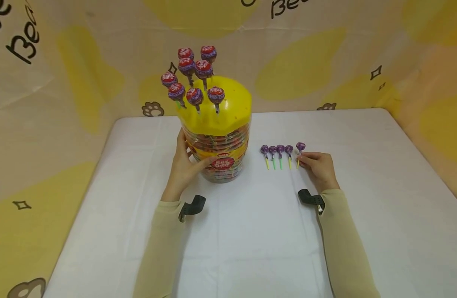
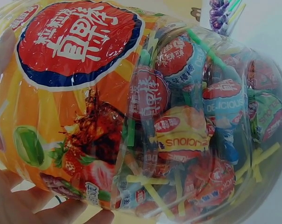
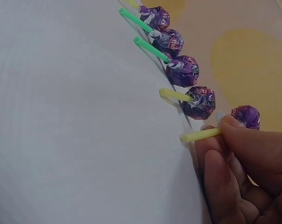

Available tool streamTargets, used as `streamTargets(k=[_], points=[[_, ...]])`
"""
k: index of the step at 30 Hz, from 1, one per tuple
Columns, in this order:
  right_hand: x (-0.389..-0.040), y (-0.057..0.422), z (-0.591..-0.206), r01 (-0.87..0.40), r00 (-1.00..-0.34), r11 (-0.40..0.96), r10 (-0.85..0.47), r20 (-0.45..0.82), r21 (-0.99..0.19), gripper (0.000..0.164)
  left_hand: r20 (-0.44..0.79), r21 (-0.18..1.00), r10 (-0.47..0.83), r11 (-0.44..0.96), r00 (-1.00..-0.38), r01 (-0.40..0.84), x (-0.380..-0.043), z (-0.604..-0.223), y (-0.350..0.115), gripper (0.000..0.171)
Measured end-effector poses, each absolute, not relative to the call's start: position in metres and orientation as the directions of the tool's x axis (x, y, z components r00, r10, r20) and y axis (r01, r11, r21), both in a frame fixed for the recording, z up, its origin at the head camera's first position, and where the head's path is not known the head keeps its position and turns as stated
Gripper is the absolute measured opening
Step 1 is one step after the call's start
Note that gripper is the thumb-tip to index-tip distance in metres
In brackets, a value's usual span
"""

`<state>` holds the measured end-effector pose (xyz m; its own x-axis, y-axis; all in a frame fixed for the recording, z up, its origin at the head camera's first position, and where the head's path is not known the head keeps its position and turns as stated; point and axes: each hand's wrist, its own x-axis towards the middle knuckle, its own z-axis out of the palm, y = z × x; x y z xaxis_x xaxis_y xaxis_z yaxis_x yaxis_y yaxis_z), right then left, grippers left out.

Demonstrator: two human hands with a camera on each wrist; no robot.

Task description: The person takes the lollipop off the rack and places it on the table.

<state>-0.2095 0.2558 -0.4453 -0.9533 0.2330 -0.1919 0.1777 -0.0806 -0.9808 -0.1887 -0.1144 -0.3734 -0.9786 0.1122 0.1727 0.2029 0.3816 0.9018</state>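
Observation:
A clear plastic jar [image 1: 222, 142] with a yellow lid [image 1: 233, 99] stands on the table, full of wrapped lollipops. My left hand [image 1: 185, 167] grips its left side, thumb across the front label and fingers round the back. Several purple-and-red lollipops [image 1: 216, 96] stick up out of the lid, mostly on its left part. Between thumb and fingertips, my right hand [image 1: 319, 165] pinches the yellow stick of a purple lollipop [image 3: 246, 116]. That lollipop is at the right end of a row of purple lollipops [image 1: 280, 149], whose sticks are yellow or green and point toward me.
A white cloth covers the table [image 1: 235, 240]. Behind and at the sides hangs a cream-and-yellow printed curtain [image 1: 303, 66]. Black camera mounts [image 1: 192, 207] sit on both wrists.

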Motion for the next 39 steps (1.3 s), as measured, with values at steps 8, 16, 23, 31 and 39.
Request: streamTargets(k=[8, 16, 23, 31, 39], points=[[-0.2108, 0.2563, -0.4453, 0.214, -0.947, 0.066, 0.259, -0.191, -0.975, 0.026, 0.165, 0.905, 0.116, 0.378, -0.979, 0.197, -0.1892, -0.3719, -0.1133, 0.103], [-0.2121, 0.2563, -0.4453, 0.218, -0.951, 0.226, 0.266, -0.155, -0.949, 0.032, 0.167, 0.903, 0.115, 0.382, -0.979, 0.199, -0.1894, -0.3712, -0.1122, 0.103], [-0.2127, 0.2569, -0.4455, 0.244, -0.948, 0.231, 0.263, -0.181, -0.942, 0.033, 0.171, 0.903, 0.113, 0.380, -0.979, 0.202, -0.1893, -0.3713, -0.1121, 0.103], [-0.2121, 0.2579, -0.4460, 0.222, -0.951, 0.198, 0.258, -0.168, -0.955, 0.038, 0.176, 0.904, 0.112, 0.376, -0.978, 0.206, -0.1894, -0.3729, -0.1136, 0.103], [-0.2118, 0.2578, -0.4468, 0.199, -0.954, 0.163, 0.259, -0.153, -0.966, 0.036, 0.169, 0.905, 0.108, 0.378, -0.980, 0.197, -0.1901, -0.3747, -0.1144, 0.102]])
